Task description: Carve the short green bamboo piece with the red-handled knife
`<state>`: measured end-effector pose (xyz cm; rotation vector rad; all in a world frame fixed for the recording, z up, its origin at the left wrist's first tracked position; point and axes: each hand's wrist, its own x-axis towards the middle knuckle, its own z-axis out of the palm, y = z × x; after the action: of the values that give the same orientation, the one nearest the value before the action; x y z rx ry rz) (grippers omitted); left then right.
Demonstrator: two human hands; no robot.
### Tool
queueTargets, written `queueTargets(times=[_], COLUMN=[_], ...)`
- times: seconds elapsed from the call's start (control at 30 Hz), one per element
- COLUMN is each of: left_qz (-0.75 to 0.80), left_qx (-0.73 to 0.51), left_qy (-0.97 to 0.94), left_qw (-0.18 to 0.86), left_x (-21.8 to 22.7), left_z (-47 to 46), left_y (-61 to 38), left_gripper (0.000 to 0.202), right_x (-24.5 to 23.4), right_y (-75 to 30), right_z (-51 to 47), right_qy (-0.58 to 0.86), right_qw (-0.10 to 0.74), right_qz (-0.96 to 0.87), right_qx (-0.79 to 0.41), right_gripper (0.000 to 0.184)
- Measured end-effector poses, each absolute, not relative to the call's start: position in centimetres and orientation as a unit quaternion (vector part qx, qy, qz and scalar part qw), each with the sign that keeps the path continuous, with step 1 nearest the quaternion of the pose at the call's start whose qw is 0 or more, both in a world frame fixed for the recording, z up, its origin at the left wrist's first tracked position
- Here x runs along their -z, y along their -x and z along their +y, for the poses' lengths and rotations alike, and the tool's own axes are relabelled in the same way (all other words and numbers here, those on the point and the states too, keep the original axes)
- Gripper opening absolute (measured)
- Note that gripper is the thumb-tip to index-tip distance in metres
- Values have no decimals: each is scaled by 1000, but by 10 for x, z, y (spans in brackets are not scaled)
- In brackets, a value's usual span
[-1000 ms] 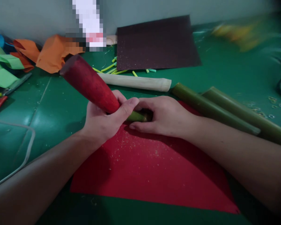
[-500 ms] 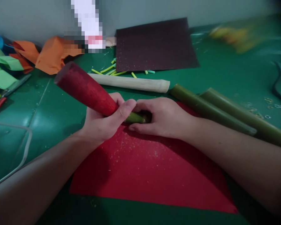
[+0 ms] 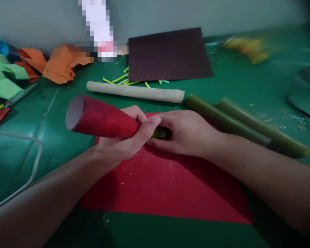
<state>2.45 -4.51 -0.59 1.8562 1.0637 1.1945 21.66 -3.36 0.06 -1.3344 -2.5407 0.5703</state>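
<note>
Paper scraps: green scraps [image 3: 5,77] and orange scraps [image 3: 59,63] lay at the far left of the green worktop [image 3: 248,79], near the wall.
White cable: [image 3: 28,172] it curved along the left edge.
Red paper roll: [image 3: 100,119] it was held above the worktop, with the wide open end to the left and the narrow end inside the left hand.
Left hand: [image 3: 124,137] it was closed around the narrow end of the roll.
Green stick: [image 3: 160,132] a short part showed between both hands.
Right hand: [image 3: 188,132] its fingers were curled over the stick, touching the left thumb.
Red sheet: [image 3: 165,186] it lay flat under the hands.
Pale stick: [image 3: 135,91] it lay behind the hands.
Dark sheet: [image 3: 167,55] it lay further back.
Bamboo stalks: [image 3: 227,120] two lay side by side at the right.
</note>
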Motion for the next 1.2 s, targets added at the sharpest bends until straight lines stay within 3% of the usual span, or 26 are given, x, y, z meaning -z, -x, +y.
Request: queueTargets(times=[0.5, 0.93, 1.2], left_qz=[415, 464, 409], left_qx=[-479, -501, -504], left_qy=[-664, -636, -643], left_qw=[396, 360, 407], left_x=[16, 10, 15], left_z=[-40, -37, -37], left_y=[-26, -35, -37], left_gripper=[46, 44, 40], right_x=[-1, 4, 5], right_y=[-220, -218, -213], right_z=[-37, -31, -28], right_qy=[440, 453, 461], right_qw=[91, 114, 105], right_qz=[-875, -854, -856], right_qx=[-181, -230, -210], right_gripper=[34, 36, 38])
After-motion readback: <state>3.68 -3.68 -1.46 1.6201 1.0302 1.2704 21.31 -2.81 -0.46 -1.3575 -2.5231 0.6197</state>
